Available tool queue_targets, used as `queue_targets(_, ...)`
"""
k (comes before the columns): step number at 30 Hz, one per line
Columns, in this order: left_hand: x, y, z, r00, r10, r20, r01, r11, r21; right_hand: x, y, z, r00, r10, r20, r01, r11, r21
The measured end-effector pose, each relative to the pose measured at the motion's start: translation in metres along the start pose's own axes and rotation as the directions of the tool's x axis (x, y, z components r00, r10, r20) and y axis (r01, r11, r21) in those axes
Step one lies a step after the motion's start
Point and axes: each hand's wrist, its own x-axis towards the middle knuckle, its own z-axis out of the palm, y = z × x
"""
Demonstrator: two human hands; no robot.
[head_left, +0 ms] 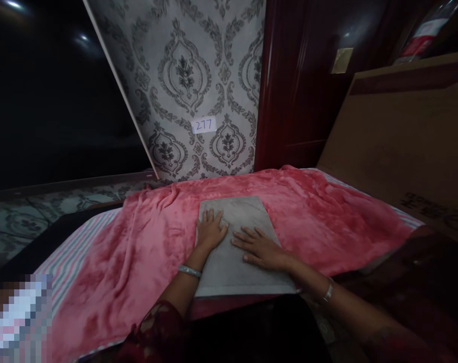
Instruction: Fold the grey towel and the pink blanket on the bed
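Observation:
A folded grey cloth [237, 212] lies flat on a pink fleece blanket [319, 217] in front of me. My left hand [210, 229] rests palm down on the cloth's left side, fingers spread. Close beside it, my right hand [262, 248] lies flat on the cloth's middle, fingers pointing left. Both wrists wear a bracelet. Neither hand grips anything.
The blanket covers a striped mattress [68, 252]. A patterned grey wall [198, 85] with a paper label "277" [203, 124] stands behind. A dark red wooden door [297, 85] is at the back right, a cardboard box [402, 136] at the right.

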Motion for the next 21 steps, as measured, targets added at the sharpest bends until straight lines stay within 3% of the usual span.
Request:
queue_targets(3, -0.001, 0.001, -0.001, 1.000, -0.005, 0.008, 0.005, 1.000, -0.023, -0.025, -0.013, 0.008, 0.999, -0.039, -0.024, 0.041, 0.993, 0.107)
queue_targets(6, 0.001, 0.000, -0.001, 1.000, -0.007, 0.028, 0.009, 0.997, -0.074, -0.038, 0.002, 0.017, 0.985, -0.005, -0.171, 0.046, 0.970, 0.239)
queue_targets(7, 0.003, 0.000, -0.002, 0.999, -0.012, 0.043, 0.017, 0.993, -0.115, -0.040, 0.012, 0.019, 0.962, 0.049, -0.268, 0.030, 0.958, 0.285)
queue_targets(9, 0.007, -0.004, -0.005, 0.996, -0.042, 0.073, 0.060, 0.962, -0.265, -0.040, 0.035, 0.023, 0.851, 0.227, -0.473, -0.016, 0.913, 0.408)
queue_targets(10, 0.008, -0.007, -0.006, 0.993, -0.084, 0.077, 0.108, 0.911, -0.398, -0.040, 0.045, 0.023, 0.775, 0.336, -0.536, -0.033, 0.868, 0.496)
queue_targets(12, 0.009, -0.016, -0.010, 0.974, -0.204, 0.095, 0.212, 0.695, -0.687, -0.038, 0.059, 0.023, 0.640, 0.545, -0.542, -0.035, 0.725, 0.688)
queue_targets(14, 0.004, -0.028, -0.014, 0.942, -0.305, 0.144, 0.272, 0.437, -0.857, -0.036, 0.065, 0.022, 0.569, 0.685, -0.455, -0.003, 0.555, 0.832)
queue_targets(17, -0.015, -0.048, -0.018, 0.912, -0.337, 0.234, 0.323, 0.239, -0.915, -0.035, 0.061, 0.017, 0.554, 0.767, -0.324, 0.055, 0.355, 0.933)
queue_targets(21, -0.050, -0.059, -0.019, 0.893, -0.235, 0.383, 0.393, -0.002, -0.919, -0.041, 0.055, 0.008, 0.612, 0.774, -0.165, 0.025, 0.190, 0.981)
